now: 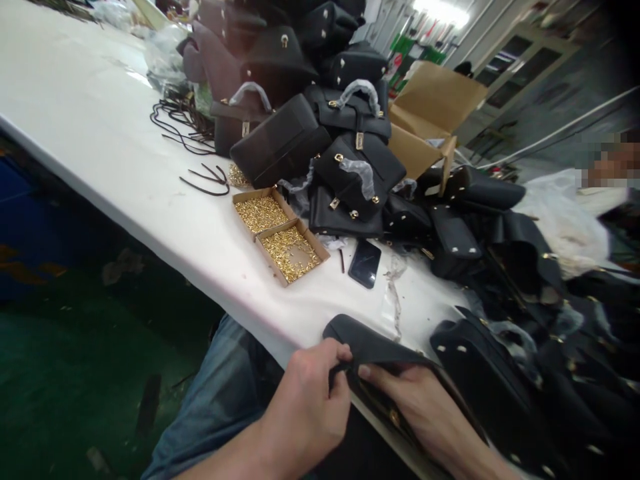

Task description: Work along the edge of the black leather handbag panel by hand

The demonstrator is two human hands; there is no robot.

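A black leather handbag (370, 343) lies at the table's near edge, over my lap, with its flap raised. My left hand (320, 390) pinches the bag's edge between thumb and bent fingers. Close beside it, my right hand (417, 400) grips the same bag, thumb on the outside and fingers tucked under the flap, where they are hidden. A gold-coloured fitting (395, 418) shows on the bag below the right hand. Whether a small part sits between the left fingertips is too hidden to make out.
Two shallow cardboard trays (274, 272) of small gold metal pieces stand on the white table (195, 247). A phone (365, 264) lies to their right. Black handbags (280, 140) are piled behind, more (490, 380) at right. An open carton (417, 147) stands behind; black cords (205, 180) lie left.
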